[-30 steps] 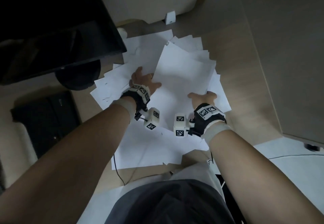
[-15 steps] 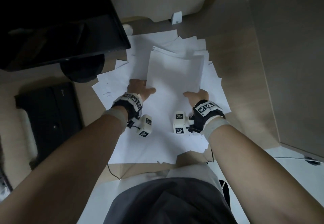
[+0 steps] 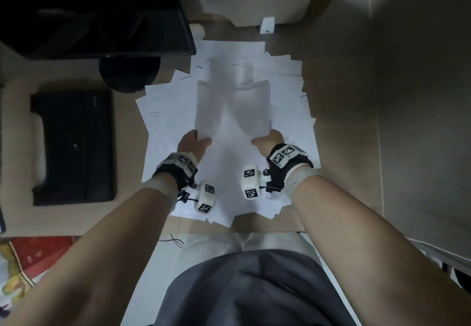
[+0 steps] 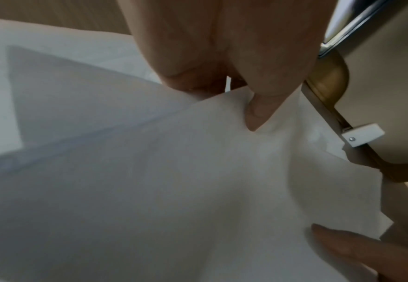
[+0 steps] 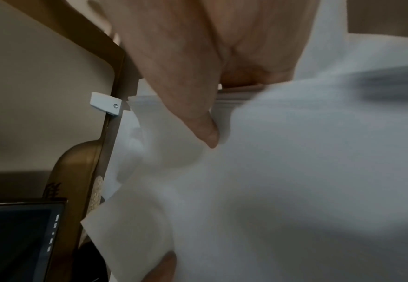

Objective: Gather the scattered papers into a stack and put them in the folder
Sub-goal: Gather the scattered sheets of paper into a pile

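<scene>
Stack of white papers [image 3: 233, 111], lifted over the loose sheets [image 3: 293, 91] spread on the desk [image 3: 339, 111], long axis running away from the person, near short edge gripped at both corners. Left hand [image 3: 193, 144] and right hand [image 3: 270, 141] each pinch a corner, thumb on top, fingers [image 4: 193, 78] curled beneath. Beyond the fingers: monitor [image 3: 94, 12]; left of them: black case [image 3: 74, 144].

Both forearms are bare. Each wrist wears a black strap [image 3: 178, 170] over a pale band, topped with white tiles printed with black square codes. A small white camera block [image 3: 205, 198] with the same codes hangs off each strap on thin black cables. Dark grey shirt [image 3: 244, 290], pale trousers [image 3: 229, 242].
</scene>
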